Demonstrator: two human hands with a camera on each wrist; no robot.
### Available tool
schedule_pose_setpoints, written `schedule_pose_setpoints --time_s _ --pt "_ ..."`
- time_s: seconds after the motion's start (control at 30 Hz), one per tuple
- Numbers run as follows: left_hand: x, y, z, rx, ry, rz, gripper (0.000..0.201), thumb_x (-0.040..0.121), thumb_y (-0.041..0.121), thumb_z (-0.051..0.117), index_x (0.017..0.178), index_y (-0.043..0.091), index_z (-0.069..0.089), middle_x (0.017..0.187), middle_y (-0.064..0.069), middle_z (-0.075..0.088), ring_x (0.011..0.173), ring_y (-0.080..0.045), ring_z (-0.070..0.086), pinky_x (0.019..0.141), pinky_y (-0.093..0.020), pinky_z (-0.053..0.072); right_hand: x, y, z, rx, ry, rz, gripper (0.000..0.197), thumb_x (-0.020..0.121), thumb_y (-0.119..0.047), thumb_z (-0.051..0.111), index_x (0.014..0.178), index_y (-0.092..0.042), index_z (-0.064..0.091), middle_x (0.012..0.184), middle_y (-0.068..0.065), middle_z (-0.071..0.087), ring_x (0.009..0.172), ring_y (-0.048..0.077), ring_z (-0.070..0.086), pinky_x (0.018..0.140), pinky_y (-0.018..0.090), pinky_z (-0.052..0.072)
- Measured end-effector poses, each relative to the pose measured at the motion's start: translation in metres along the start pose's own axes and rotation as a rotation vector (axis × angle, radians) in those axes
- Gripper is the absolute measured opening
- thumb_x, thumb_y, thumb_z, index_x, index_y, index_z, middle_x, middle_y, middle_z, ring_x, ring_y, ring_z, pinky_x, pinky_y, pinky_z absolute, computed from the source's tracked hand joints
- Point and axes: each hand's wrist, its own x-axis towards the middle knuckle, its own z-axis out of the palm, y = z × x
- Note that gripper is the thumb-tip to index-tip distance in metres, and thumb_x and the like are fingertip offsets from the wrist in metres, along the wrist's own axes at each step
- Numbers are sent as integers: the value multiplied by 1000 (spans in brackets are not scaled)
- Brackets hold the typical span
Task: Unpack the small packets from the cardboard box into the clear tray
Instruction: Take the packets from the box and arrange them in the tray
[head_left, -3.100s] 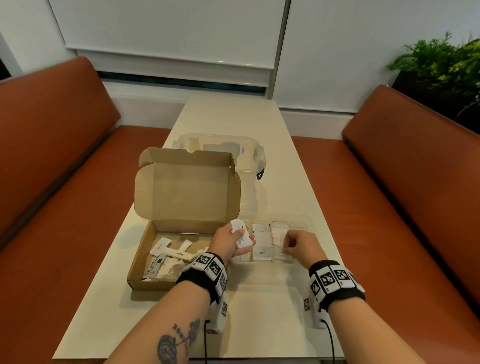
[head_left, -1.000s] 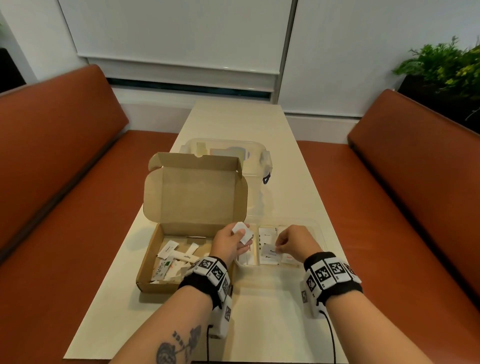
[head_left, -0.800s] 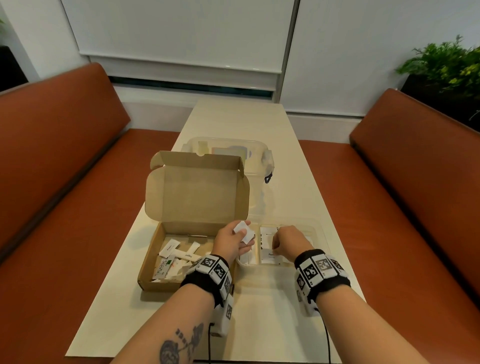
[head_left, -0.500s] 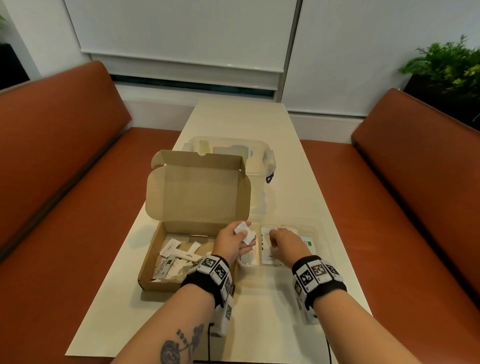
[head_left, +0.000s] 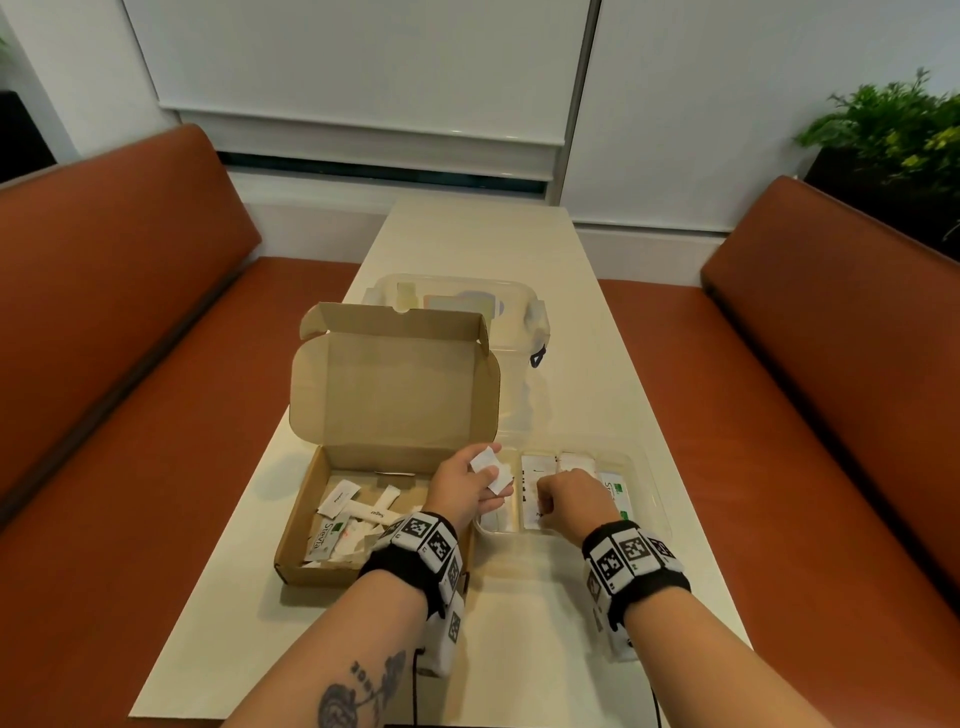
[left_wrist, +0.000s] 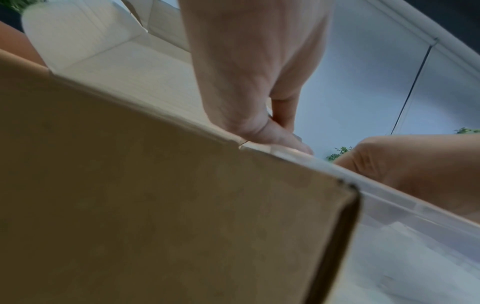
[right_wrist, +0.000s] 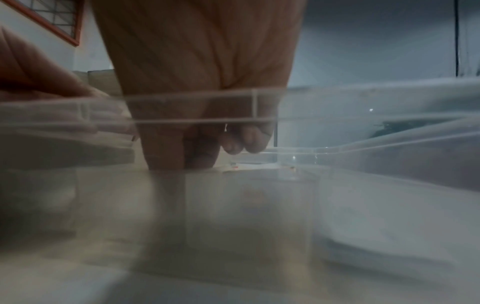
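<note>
Low at centre frame on the pale counter (head_left: 571, 322), beside the brown cardboard box (head_left: 384, 519) with lid propped open and a scatter of paper sachets (head_left: 358, 512) left inside: left hand (head_left: 462, 483), fingers curled round a few small white packets (head_left: 488, 467) over the seam between box and clear tray (head_left: 644, 499). Right hand (head_left: 574, 501) down in the tray's middle, fingertips (right_wrist: 244, 142) bent onto flat packets; whether pinching or merely pressing, cannot tell. Probably feather-light, thin, crinkly, easily creased or fanned loose, so best pinched across the flat faces near mid-length; rigid, glossy tray walls likely slippery.
</note>
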Motion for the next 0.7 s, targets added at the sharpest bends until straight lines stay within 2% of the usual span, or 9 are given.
schedule_pose_setpoints --time_s 0.07,0.13,0.2,0.27,0.37,0.43,0.5,0.6,0.7 --pt "0 2 2 -3 17 -26 32 96 -2 49 126 8 47 122 -18 54 78 -22 68 57 -20 57 -1 0 -1 70 49 1 11 78 -18 67 76 -19 56 80 0 59 79 18 53 63 24 40" --pt "0 3 2 9 25 -32 34 95 -2 51 126 5 41 121 -21 51 72 -23 67 54 -21 57 0 -2 -6 175 144 3 14 81 -24 66 79 -19 53 76 -3 55 75 15 48 62 25 35" --pt "-1 3 1 46 -6 -9 25 93 -4 52 115 5 45 104 -19 52 65 -22 65 52 -21 57 0 -5 -12 314 251 19 12 87 -29 61 86 -17 58 75 -4 56 72 13 49 64 25 36" --pt "-2 3 1 58 -55 23 16 92 -6 53 98 8 49 86 -13 50 58 -23 61 50 -22 55 1 -9 -19 468 308 35 13 90 -31 59 93 -19 64 76 -7 58 68 9 50 65 24 37" --pt "-3 5 2 73 -84 42 17 90 -7 56 88 9 55 81 -11 55 53 -20 63 50 -22 56 1 -13 -26 672 251 33 14 89 -29 62 97 -21 70 81 -3 65 71 8 54 65 18 42" --pt "-3 6 2 78 -96 43 16 90 -7 57 95 8 57 81 -10 58 53 -18 65 52 -22 57 0 -13 -29 761 221 25 14 87 -27 65 92 -16 73 86 2 70 78 14 59 71 19 44" --pt "-3 7 2 103 -98 52 21 88 -6 60 104 8 54 78 -8 59 57 -19 64 53 -23 55 -3 -12 -31 827 213 12 14 84 -28 68 87 -16 74 84 1 71 77 12 60 72 21 45" --pt "-3 6 1 213 -96 93 25 86 -1 65 103 12 53 77 -4 63 64 -13 59 56 -19 49 -5 -10 -30 838 196 5 6 79 -19 73 80 -14 74 77 -5 70 68 2 55 67 16 42" --pt "-3 7 1 277 -88 128 24 85 3 67 101 16 55 74 2 64 65 -9 58 59 -18 45 -5 -7 -28 859 212 32 8 79 -18 73 86 -14 71 79 -3 70 70 5 57 67 16 44"
